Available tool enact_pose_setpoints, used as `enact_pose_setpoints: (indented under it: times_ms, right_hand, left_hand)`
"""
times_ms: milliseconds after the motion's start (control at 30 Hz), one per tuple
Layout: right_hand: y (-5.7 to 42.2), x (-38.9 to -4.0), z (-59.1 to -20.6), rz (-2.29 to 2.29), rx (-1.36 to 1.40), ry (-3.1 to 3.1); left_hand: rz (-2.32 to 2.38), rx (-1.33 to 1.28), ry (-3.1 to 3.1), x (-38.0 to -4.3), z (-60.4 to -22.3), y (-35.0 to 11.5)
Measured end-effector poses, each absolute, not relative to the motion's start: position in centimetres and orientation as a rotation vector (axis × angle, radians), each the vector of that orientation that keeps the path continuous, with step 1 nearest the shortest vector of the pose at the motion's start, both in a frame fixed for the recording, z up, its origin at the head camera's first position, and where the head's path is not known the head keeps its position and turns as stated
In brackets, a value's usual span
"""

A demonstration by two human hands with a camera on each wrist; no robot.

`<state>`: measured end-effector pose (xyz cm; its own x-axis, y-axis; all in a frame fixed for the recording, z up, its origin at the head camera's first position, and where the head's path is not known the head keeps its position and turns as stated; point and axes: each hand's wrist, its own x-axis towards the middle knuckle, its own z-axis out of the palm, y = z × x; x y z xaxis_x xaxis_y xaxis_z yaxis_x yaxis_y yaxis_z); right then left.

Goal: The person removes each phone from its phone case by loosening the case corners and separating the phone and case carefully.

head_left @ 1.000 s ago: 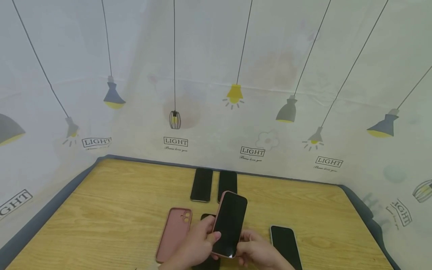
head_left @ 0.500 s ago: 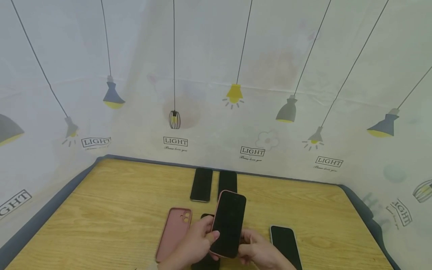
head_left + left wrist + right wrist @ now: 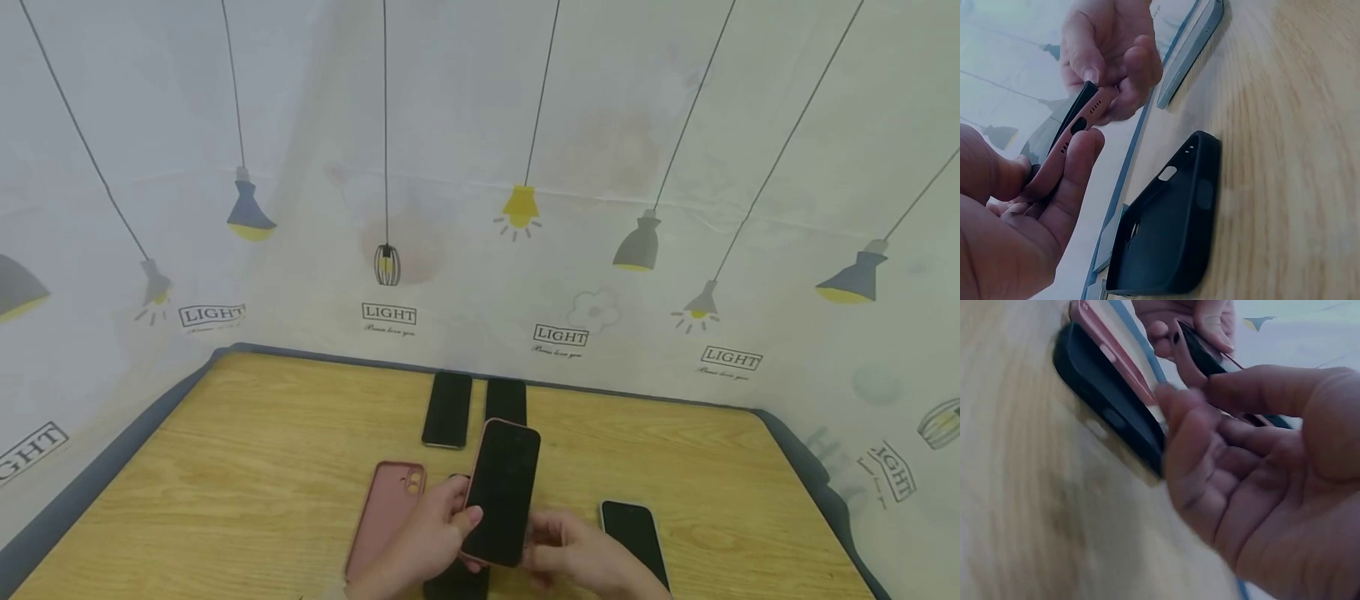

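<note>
My left hand (image 3: 423, 533) grips a black-screened phone (image 3: 504, 492) raised over the table, its thumb on the screen's edge and its fingers underneath. A pink phone case (image 3: 1052, 172) is round this phone; its lower end, with port hole and speaker holes, faces the left wrist camera. The phone's corner stands slightly proud of the case rim there. My right hand (image 3: 570, 546) pinches that lower right corner between thumb and curled fingers. Below them a black phone case (image 3: 1163, 231) lies on the table, hollow side up, partly hidden by the left hand in the head view.
Another pink case (image 3: 386, 504) lies left of the hands. Two dark phones, a left one (image 3: 447, 408) and a right one (image 3: 506, 400), lie at the table's back edge. A pale-edged phone (image 3: 636, 533) lies to the right. Behind the wooden table (image 3: 225, 433) hangs a lamp-print curtain (image 3: 465, 125).
The held phone has shifted slightly left and up, with its screen turned a little. My right hand stays at its lower right corner, its fingers moving slightly. The things on the table have not moved.
</note>
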<state>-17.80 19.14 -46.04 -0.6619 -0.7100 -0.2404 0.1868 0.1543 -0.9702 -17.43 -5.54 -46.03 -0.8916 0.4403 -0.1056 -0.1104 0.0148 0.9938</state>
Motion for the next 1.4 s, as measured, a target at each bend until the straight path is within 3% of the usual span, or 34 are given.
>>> enact_pose_setpoints:
  times_ms: [200, 733, 800, 967, 1067, 1167, 1400]
  right_hand:
    - [19.5, -17.7, -45.4, -1.399, -0.531, 1.898]
    - [19.5, -16.9, -44.4, -1.386, -0.617, 1.907]
    - [19.7, -17.1, -45.4, -1.388, -0.597, 1.937]
    - [21.2, -19.5, -52.8, -1.382, -0.516, 1.969]
    - [21.4, -20.1, -55.2, -1.387, -0.482, 1.987]
    - [20.6, -19.6, -53.9, -1.368, -0.455, 2.022]
    - [17.7, -16.6, -46.4, -1.401, -0.355, 2.098]
  left_hand:
    - [1.932, 0.33, 1.94, -17.3, -45.8, -5.5]
    - [1.927, 0.346, 1.969, -17.3, -45.4, -5.0]
    - [1.919, 0.335, 1.979, -17.2, -45.3, -5.0]
    - [1.917, 0.335, 1.993, -17.2, -45.4, -4.9]
    - [1.912, 0.348, 1.989, -17.2, -45.5, -5.0]
    - [1.904, 0.356, 1.985, -17.1, -45.5, -5.1]
    - [1.896, 0.346, 1.987, -17.1, -45.5, -4.8]
